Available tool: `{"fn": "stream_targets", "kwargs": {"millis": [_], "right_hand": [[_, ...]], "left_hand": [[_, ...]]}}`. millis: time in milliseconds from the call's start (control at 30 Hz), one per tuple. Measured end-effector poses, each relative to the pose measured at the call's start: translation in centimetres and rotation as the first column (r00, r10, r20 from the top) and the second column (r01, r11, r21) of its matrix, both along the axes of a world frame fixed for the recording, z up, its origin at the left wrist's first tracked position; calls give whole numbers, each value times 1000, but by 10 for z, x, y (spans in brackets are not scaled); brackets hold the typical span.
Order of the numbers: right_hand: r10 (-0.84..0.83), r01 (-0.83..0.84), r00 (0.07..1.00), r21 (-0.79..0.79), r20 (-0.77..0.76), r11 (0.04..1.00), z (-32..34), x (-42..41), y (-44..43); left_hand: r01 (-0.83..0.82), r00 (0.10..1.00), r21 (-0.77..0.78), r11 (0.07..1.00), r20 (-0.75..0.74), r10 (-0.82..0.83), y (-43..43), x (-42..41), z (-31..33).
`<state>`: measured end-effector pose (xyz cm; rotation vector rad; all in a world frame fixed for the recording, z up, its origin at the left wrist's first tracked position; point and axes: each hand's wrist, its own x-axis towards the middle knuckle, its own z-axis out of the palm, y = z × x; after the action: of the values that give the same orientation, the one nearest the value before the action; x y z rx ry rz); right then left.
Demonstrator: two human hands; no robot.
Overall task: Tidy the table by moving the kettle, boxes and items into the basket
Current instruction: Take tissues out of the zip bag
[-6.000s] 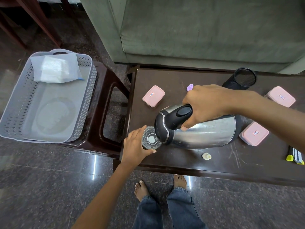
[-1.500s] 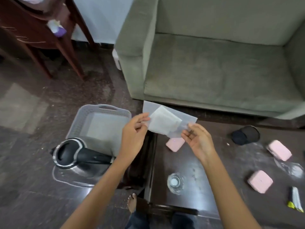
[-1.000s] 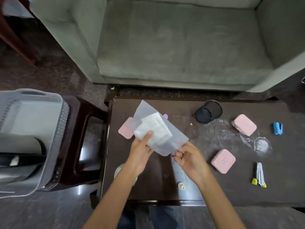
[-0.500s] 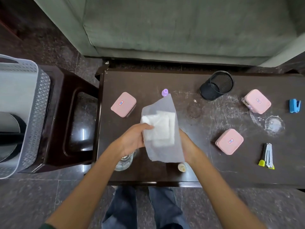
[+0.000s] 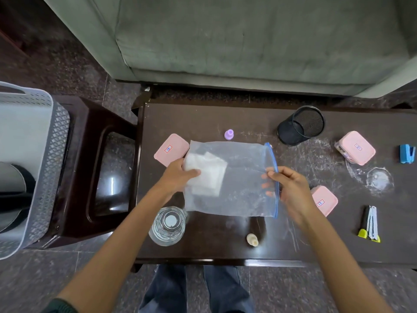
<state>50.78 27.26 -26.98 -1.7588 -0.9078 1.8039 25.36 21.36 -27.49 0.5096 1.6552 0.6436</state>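
Note:
Both hands hold a clear zip bag [image 5: 243,184] spread flat above the dark table [image 5: 203,118]. My left hand [image 5: 178,177] grips its closed end over a folded white cloth [image 5: 209,172] inside. My right hand [image 5: 286,188] pinches the blue zip edge. Three pink boxes lie on the table: one [image 5: 169,149] by the left hand, one [image 5: 356,147] far right, one [image 5: 325,199] partly behind my right hand. The grey basket [image 5: 42,168] stands on a stool at the left with the kettle [image 5: 13,186] inside.
A glass jar [image 5: 168,225] stands near the front edge beside a small cream cap [image 5: 252,240]. A purple cap [image 5: 229,134], black mesh cup [image 5: 301,125], blue clip [image 5: 407,153], glass lid [image 5: 380,179] and highlighter with clips [image 5: 369,223] also lie there. A green sofa [image 5: 248,41] is behind.
The bag has been turned from hanging upright to spread sideways, zip edge at the right. My right hand came out from behind it to pinch that edge.

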Motion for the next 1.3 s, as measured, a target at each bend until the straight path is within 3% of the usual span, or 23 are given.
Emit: {"fn": "stream_targets", "kwargs": {"millis": [133, 200, 267, 300, 333, 433, 533, 733, 833, 933, 1000, 1067, 1167, 1200, 1233, 1300], "right_hand": [[-10, 10, 1000, 39, -12, 999, 11, 0, 1], [24, -24, 1000, 41, -3, 999, 16, -3, -2], [69, -69, 998, 42, -3, 997, 21, -10, -6], [88, -88, 996, 47, 3, 995, 25, -14, -7], [104, -105, 994, 59, 12, 993, 28, -18, -9], [172, -173, 985, 82, 20, 982, 40, -29, -14], [291, -290, 957, 61, -2, 955, 54, -42, -23], [349, -348, 937, -24, 35, 937, 72, -53, -27], [265, -260, 960, -70, 84, 963, 73, -49, -21], [312, -302, 939, -86, 148, 949, 69, -50, -18], [438, -439, 863, -54, 253, 897, 67, -53, -18], [589, -618, 734, -29, 337, 786, 62, -55, -18], [811, -853, 427, -120, 400, 508, 67, -67, -15], [834, -874, 359, -162, 418, 458, 69, -74, -14], [837, -887, 309, -181, 452, 425, 68, -82, -10], [792, -867, 330, -168, 513, 470, 53, -98, -4]], "left_hand": [[-18, 999, -108, 994, 29, 21, 3, 4, -6], [95, 981, -130, 987, -154, -114, 0, 8, -5], [248, 873, -68, 966, -418, -253, -6, 20, 5], [273, 853, -1, 962, -462, -243, -10, 28, 12], [259, 874, 66, 964, -440, -204, -13, 38, 20], [119, 982, 169, 978, -166, -91, -15, 70, 49], [97, 993, 220, 971, -82, -80, -14, 89, 61], [6, 925, 177, 984, -375, 62, -14, 74, 55], [-94, 884, 160, 983, -441, 156, -19, 64, 56], [-130, 864, 172, 976, -463, 197, -24, 61, 55], [-135, 870, 179, 975, -450, 203, -25, 61, 55], [-126, 877, 180, 976, -440, 194, -24, 62, 55], [-93, 886, 188, 978, -432, 167, -22, 65, 55], [-77, 892, 187, 979, -426, 151, -22, 67, 55], [-62, 897, 184, 981, -421, 136, -22, 68, 56], [-43, 901, 170, 984, -419, 112, -22, 71, 56]]}}
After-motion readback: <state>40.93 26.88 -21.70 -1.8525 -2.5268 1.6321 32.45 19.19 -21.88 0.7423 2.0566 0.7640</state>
